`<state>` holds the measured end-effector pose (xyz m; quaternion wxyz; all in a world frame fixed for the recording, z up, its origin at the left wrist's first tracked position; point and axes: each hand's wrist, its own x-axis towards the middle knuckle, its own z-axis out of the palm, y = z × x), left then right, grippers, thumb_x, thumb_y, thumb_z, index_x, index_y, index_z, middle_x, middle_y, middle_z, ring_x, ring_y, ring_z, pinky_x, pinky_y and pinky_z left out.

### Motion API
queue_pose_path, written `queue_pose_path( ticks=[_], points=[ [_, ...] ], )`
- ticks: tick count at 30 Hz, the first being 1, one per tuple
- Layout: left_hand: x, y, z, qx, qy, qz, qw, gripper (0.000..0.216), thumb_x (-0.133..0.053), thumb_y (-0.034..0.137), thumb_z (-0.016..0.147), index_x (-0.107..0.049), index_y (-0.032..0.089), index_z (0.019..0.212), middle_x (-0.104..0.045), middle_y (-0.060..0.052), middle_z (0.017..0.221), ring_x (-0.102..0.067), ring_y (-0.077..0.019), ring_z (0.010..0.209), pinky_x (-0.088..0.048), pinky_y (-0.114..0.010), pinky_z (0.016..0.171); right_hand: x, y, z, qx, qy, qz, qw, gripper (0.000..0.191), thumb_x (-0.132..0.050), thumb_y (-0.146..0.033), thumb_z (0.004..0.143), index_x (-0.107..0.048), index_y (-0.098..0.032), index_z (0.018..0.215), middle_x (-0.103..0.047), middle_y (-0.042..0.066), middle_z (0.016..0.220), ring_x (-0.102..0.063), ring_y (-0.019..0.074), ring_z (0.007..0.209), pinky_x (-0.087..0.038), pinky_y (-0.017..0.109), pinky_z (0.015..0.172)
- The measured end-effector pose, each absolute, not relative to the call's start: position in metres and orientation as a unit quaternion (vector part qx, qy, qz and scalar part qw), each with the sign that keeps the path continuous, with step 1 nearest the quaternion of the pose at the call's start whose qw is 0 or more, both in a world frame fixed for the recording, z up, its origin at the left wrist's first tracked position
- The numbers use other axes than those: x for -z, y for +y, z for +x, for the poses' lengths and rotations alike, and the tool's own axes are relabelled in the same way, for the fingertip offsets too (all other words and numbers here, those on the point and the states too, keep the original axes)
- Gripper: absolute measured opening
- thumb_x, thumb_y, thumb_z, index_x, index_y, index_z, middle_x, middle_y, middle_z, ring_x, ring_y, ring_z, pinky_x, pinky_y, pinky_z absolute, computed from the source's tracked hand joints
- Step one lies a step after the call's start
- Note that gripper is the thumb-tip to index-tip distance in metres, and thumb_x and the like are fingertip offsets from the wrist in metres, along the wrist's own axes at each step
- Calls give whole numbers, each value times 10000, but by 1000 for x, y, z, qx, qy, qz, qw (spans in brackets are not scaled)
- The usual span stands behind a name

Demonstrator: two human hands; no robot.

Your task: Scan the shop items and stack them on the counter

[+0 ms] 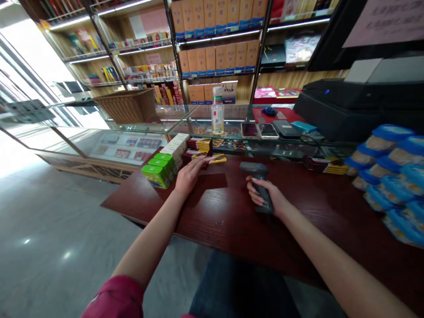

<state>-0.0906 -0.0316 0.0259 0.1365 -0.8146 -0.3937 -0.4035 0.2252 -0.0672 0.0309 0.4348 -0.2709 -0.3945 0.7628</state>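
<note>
My right hand (266,194) is closed around the handle of a dark grey barcode scanner (256,173), held just above the dark red wooden counter (232,216). My left hand (189,176) lies flat with fingers stretched out, its fingertips touching a dark red and yellow pack (212,159) lying on the counter. Stacks of similar dark packs (198,145) stand just behind it. Green boxes (159,170) sit in a row to the left of that hand, with white boxes (175,146) behind them.
A glass display case (132,132) runs along the back, carrying a clear bottle (217,111), phones (261,130) and a black register (347,106). Blue-lidded tubs (391,176) are piled at the right. Shelves of goods fill the wall; grey floor lies to the left.
</note>
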Motion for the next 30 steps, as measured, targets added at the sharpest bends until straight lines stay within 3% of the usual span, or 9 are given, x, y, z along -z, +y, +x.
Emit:
queue_pose_path(
  ticks=[5, 10, 18, 24, 30],
  points=[
    [-28, -26, -102, 366, -489, -778, 151, 442, -437, 73, 1009, -612, 194, 1396, -666, -116, 1409, -621, -200, 1334, -533, -346, 1118, -30, -58, 212, -773, -395, -277, 412, 242, -769, -336, 789, -664, -177, 938, -531, -60, 623, -349, 41, 358, -297, 167, 317],
    [-27, -15, -108, 347, -535, -757, 142, 443, -438, 46, 989, -625, 159, 1375, -652, -140, 1424, -539, -226, 1423, -465, -403, 1192, -29, -62, 219, -773, -374, -273, 433, 199, -748, -328, 820, -684, -183, 940, -529, -54, 643, -326, 29, 371, -311, 159, 334],
    [-21, -11, -91, 274, -615, -722, 160, 604, -345, -26, 936, -418, 16, 1534, -405, -238, 1614, -284, -267, 1572, -337, -458, 1273, -31, -68, 214, -762, -393, -280, 433, 203, -726, -332, 838, -686, -193, 979, -514, -50, 649, -338, 39, 375, -311, 170, 332],
    [-16, -21, -62, 253, -552, -781, 144, 578, -381, 81, 977, -425, 74, 1554, -462, -194, 1592, -396, -265, 1525, -354, -434, 1262, -31, -71, 214, -748, -398, -295, 442, 208, -720, -352, 837, -689, -202, 977, -508, -43, 646, -328, 49, 374, -298, 188, 330],
    [-17, -22, -72, 258, -597, -751, 112, 628, -455, 87, 936, -412, 81, 1562, -384, -198, 1639, -314, -293, 1564, -301, -488, 1284, -33, -73, 214, -741, -395, -306, 449, 192, -707, -339, 835, -689, -206, 974, -507, -30, 651, -325, 64, 378, -284, 212, 324]
  ],
)
